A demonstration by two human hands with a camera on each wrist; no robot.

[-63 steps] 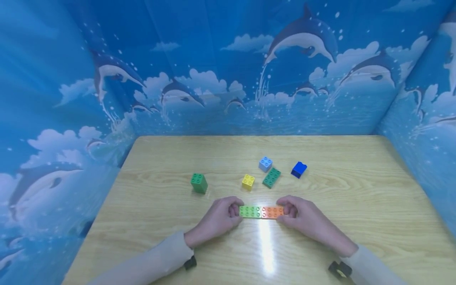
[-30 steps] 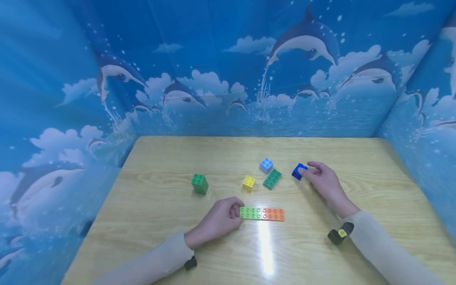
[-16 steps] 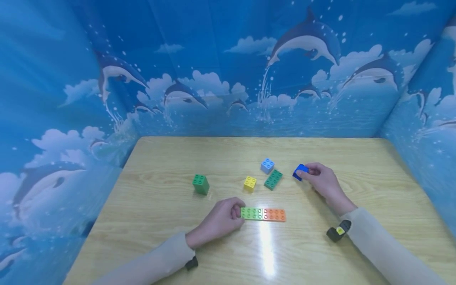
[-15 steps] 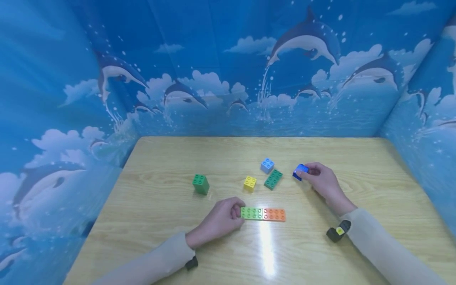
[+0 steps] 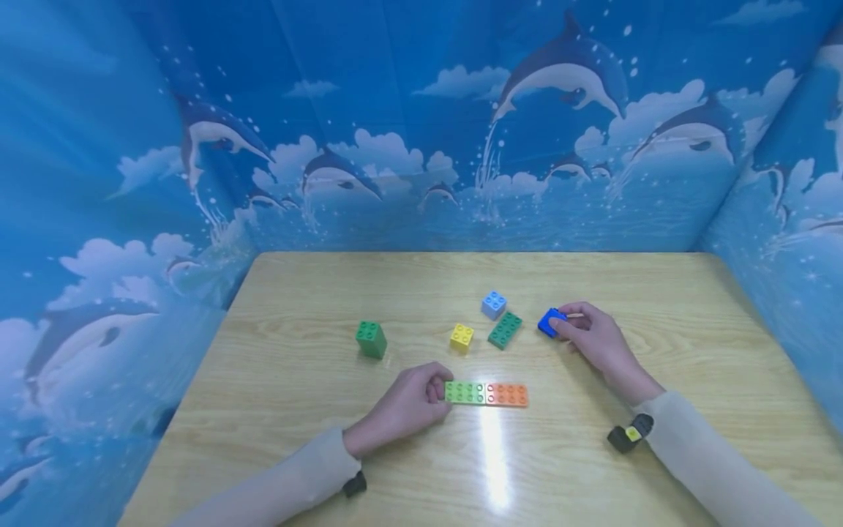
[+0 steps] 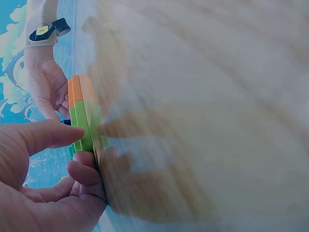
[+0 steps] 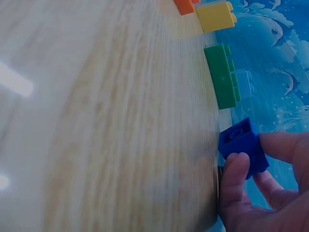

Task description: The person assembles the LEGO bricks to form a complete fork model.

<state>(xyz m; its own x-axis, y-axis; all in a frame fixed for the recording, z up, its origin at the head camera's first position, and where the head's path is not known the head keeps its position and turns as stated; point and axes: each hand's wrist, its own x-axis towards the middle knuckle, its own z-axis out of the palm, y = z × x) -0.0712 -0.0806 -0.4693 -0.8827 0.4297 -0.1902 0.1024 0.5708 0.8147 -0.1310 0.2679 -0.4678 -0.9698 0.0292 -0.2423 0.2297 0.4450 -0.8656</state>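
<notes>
My left hand (image 5: pixel 408 399) pinches the left end of a light green brick (image 5: pixel 464 393), with the thumb and fingers on its sides. End to end with it on the right lies an orange brick (image 5: pixel 506 395). Further back on the table, my right hand (image 5: pixel 599 344) grips a dark blue brick (image 5: pixel 552 322) between thumb and fingers. In the right wrist view this blue brick (image 7: pixel 244 147) is tilted, and its hollow underside partly shows. A dark green flat brick (image 5: pixel 505 331) lies to its left.
A light blue brick (image 5: pixel 493 304) sits just behind the dark green one. A yellow brick (image 5: pixel 462 337) stands left of these, and a tall green brick (image 5: pixel 372 339) farther left. The wooden table (image 5: pixel 296 293) ends at a dolphin-printed backdrop (image 5: pixel 395 110).
My right hand has left the orange brick, reached back to the dark blue brick and taken hold of it. The blue brick has turned in its fingers. The left hand stays put.
</notes>
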